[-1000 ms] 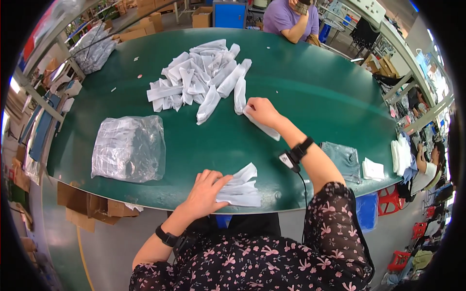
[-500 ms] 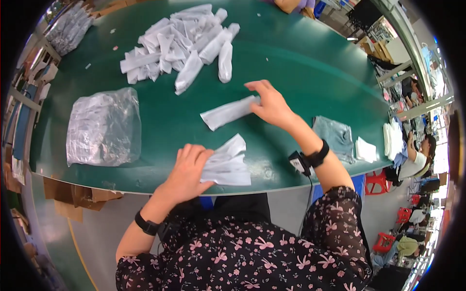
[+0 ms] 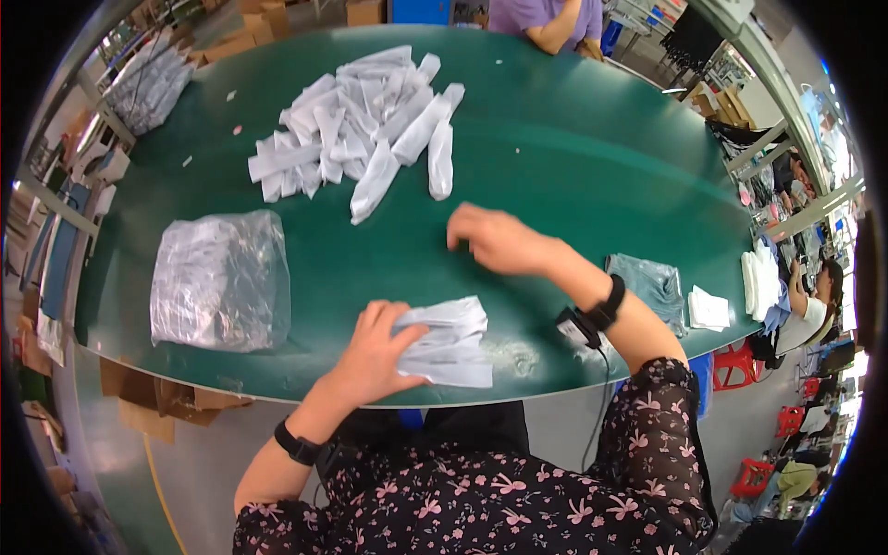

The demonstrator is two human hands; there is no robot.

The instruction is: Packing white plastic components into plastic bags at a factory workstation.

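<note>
My left hand (image 3: 375, 356) grips the left end of a small stack of thin white folded strips (image 3: 453, 347) by the table's front edge, its fingers across the top and thumb along the near side. The strips overlap unevenly, with creased edges. Above and to the right, my right hand (image 3: 504, 242) hovers over the green table (image 3: 555, 194). Its fingers are curled down and slightly blurred, and no object shows in them. A heap of loose white packets (image 3: 356, 120) lies on the far side, with one narrow packet (image 3: 441, 162) at its right edge.
A clear plastic bag of white pieces (image 3: 222, 282) lies at left. To the right are a greyish clear bag (image 3: 647, 282) and a small white stack (image 3: 708, 308). Across the table sits a person in purple (image 3: 532, 23). A cable (image 3: 606, 398) hangs from my right wrist device.
The separate white strip under my right hand is gone from that spot, and the stack at my left hand looks flatter. My right hand has curled its fingers. The whole view has shifted slightly.
</note>
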